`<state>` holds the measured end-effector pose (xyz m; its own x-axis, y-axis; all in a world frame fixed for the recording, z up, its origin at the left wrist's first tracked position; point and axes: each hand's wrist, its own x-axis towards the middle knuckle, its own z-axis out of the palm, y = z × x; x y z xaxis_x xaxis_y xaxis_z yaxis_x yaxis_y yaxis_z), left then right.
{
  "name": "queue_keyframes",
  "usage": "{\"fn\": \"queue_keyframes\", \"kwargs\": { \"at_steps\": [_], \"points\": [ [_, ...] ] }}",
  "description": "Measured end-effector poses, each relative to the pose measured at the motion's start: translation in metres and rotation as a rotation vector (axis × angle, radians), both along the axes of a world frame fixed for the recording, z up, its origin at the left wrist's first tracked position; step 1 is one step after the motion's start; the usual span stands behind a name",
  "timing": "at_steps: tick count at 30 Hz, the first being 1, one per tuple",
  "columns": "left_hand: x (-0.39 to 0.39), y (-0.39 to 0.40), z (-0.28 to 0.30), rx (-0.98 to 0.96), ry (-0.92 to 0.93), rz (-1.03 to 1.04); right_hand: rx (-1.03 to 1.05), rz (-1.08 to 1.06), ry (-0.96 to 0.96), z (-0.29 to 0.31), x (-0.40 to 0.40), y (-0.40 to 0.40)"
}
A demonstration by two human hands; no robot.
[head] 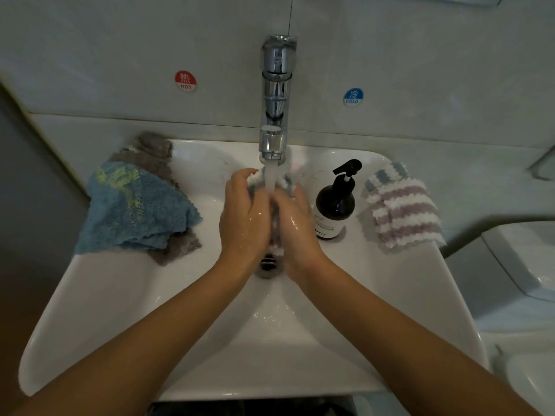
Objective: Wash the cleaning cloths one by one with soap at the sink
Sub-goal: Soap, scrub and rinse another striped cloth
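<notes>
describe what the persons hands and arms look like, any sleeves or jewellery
Both arms are bare up to the frame edge, with no sleeves in view. The left hand and right hand wear no gloves, and no rings, watch or bracelets show. Both hands glisten wet.

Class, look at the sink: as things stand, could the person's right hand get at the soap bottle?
Probably yes, once free: the soap bottle stands just beside the right hand with nothing between them, but that hand is gripping the cloth under the tap.
</notes>
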<state>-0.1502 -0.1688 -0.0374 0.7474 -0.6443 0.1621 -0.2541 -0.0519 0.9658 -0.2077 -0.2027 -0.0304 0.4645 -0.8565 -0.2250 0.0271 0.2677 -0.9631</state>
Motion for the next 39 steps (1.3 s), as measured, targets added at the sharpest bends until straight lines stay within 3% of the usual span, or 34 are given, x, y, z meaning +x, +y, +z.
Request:
{"fn": "queue_keyframes", "kwargs": {
  "at_steps": [5, 13, 17, 23, 26, 30, 35, 39],
  "points": [
    [-0.003, -0.003, 0.009, 0.240, 0.187, -0.182, -0.105, -0.117, -0.089, 0.003, -0.004, -0.010],
    [-0.003, 0.003, 0.016, 0.008, 0.227, -0.215, -0.155, -0.187, -0.056, 0.005, -0.001, -0.011],
    [-0.005, 0.005, 0.013, -0.073, 0.187, -0.185, -0.151, -0.114, -0.026, 0.007, -0.001, -0.011],
    [-0.004, 0.001, 0.008, -0.049, 0.126, -0.023, -0.139, -0.040, 0.045, 0.001, 0.004, -0.003],
    [-0.003, 0.000, 0.005, 0.040, 0.098, 0.054, -0.027, -0.034, -0.051, 0.000, 0.005, 0.001],
    [0.001, -0.006, 0.002, 0.054, 0.232, 0.086, 0.069, -0.045, 0.062, 0.003, 0.005, 0.001],
    [0.003, -0.007, 0.007, 0.062, 0.244, 0.090, -0.137, -0.045, 0.126, 0.007, 0.004, 0.003],
    [0.003, -0.003, 0.002, -0.015, 0.125, 0.038, -0.240, -0.088, 0.081, 0.002, 0.004, 0.005]
  ]
}}
